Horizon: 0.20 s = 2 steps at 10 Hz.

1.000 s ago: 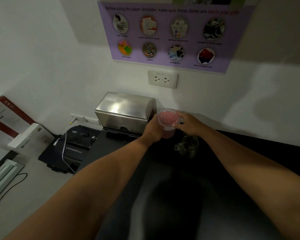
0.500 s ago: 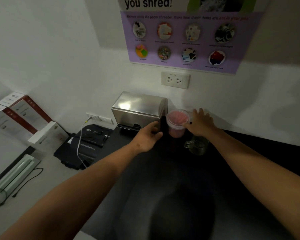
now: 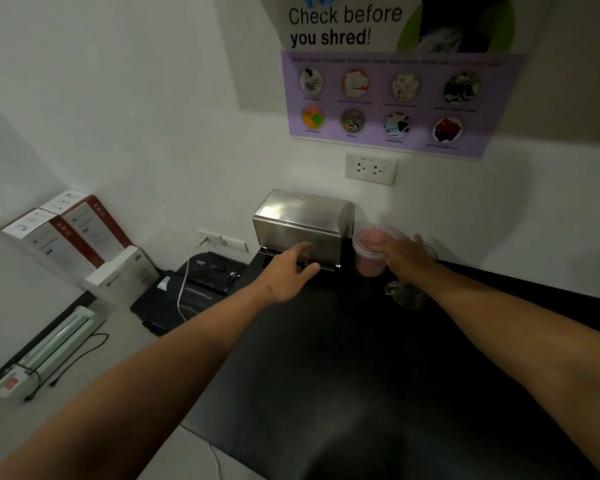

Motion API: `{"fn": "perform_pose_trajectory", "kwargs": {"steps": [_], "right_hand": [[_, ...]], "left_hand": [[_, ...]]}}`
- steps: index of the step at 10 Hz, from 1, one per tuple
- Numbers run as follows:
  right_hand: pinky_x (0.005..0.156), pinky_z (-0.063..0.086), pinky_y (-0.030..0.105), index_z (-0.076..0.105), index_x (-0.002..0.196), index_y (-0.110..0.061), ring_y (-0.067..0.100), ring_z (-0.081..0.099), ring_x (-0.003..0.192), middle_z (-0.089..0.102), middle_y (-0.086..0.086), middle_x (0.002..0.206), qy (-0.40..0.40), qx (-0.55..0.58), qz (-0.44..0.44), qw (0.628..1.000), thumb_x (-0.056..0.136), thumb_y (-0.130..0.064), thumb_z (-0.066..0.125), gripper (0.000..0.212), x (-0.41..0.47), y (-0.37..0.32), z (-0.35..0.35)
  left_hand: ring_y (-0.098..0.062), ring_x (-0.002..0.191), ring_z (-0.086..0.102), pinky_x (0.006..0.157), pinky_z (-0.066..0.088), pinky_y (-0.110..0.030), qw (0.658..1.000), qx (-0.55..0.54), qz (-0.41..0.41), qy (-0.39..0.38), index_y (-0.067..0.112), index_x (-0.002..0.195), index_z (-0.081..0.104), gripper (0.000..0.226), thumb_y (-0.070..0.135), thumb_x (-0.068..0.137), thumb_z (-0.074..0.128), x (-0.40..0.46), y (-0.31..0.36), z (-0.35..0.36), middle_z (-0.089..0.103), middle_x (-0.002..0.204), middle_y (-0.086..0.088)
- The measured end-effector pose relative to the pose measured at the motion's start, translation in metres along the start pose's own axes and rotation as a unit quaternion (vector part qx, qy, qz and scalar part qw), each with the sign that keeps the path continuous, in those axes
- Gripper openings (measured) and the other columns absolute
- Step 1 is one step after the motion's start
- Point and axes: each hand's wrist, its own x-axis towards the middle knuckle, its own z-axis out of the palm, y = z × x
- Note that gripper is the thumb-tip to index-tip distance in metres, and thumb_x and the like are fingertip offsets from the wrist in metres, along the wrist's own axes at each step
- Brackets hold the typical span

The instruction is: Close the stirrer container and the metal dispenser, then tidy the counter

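Landmark: the metal dispenser (image 3: pixel 302 230), at the back of the black counter (image 3: pixel 361 358) against the wall. The stirrer cup (image 3: pixel 373 249) stands just right of it, lid seemingly on. The right hand (image 3: pixel 404 256) rests open against the cup's right side, fingers spread, not clamped. The left hand (image 3: pixel 291 271) reaches the dispenser's lower front edge, fingers loosely apart, holding nothing. The dispenser step seems in hand; next, press its front flap fully shut.
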Motion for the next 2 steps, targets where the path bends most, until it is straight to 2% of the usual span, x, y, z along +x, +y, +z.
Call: {"fn": "perform_pose_trajectory", "kwargs": {"steps": [1,2], "right_hand": [[0.12,0.021,0.049,0.045,0.156,-0.035,0.035,0.038,0.151,0.04,0.007,0.167,0.007,-0.007,-0.005,1.0,0.1,-0.016,0.056,0.06,-0.004,-0.003,-0.005],[0.111,0.031,0.047,0.054,0.147,-0.032,0.033,0.05,0.141,0.053,0.004,0.155,0.044,0.019,-0.031,0.998,0.101,-0.032,0.055,0.046,-0.006,-0.016,-0.014]], "left_hand": [[-0.022,0.119,0.068,0.101,0.053,-0.032,1.0,-0.002,0.002,-0.003,0.023,0.161,0.04,0.063,0.037,0.104,0.065,-0.004,-0.002,0.001,0.063,0.148,-0.006],[-0.025,0.125,0.067,0.102,0.053,-0.034,1.0,0.006,0.007,-0.012,0.025,0.161,0.039,0.064,0.04,0.104,0.064,-0.007,-0.001,-0.002,0.062,0.15,-0.006]]}}
